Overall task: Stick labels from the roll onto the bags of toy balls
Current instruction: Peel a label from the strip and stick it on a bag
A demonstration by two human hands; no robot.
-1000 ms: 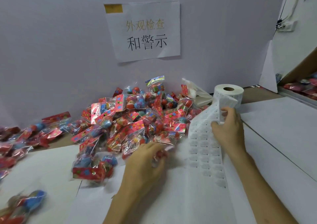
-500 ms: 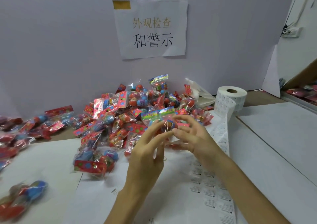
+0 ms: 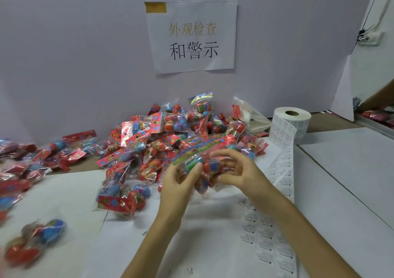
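I hold one clear bag of toy balls [image 3: 205,168] with a colourful header card above the table's middle. My left hand [image 3: 179,184] grips its left side from below. My right hand [image 3: 236,171] curls round its right side, fingers over the top. Behind them lies a big pile of bags [image 3: 170,137] in red and blue. The label roll [image 3: 291,124] stands upright at the right, and its unrolled strip of labels [image 3: 277,213] runs down the table towards me.
More bags [image 3: 25,162] are spread along the left, and one bag [image 3: 34,239] lies at the near left. A paper sign [image 3: 191,37] hangs on the grey back wall. White sheets [image 3: 351,160] cover the table. A crumpled plastic bag [image 3: 251,115] lies behind the roll.
My right hand left the label strip and came to the middle. My left hand lifted a bag from the pile's edge, and both hands now hold it a little higher.
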